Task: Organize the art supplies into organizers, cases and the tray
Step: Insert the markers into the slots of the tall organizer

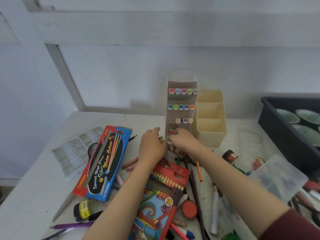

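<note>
pencil [160, 139] pinched in left hand [152, 146], just before marker organizer [181, 104] | right hand [183, 142] at organizer's lowest slot, grip cannot be told | risk: tall organizer likely toppled if nudged

Wall [155, 70]: plain white, with a raised white ledge.
Table [34, 191]: white, speckled top.
Light: soft, even.

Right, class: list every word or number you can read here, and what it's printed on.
"NIKKI": blue and red box
"Special High Class": same box
"Water Colour": same box
"12 COLOURS": same box
"18": crayon box
Too blurred: red pencil box, yellow paint bottle
</note>
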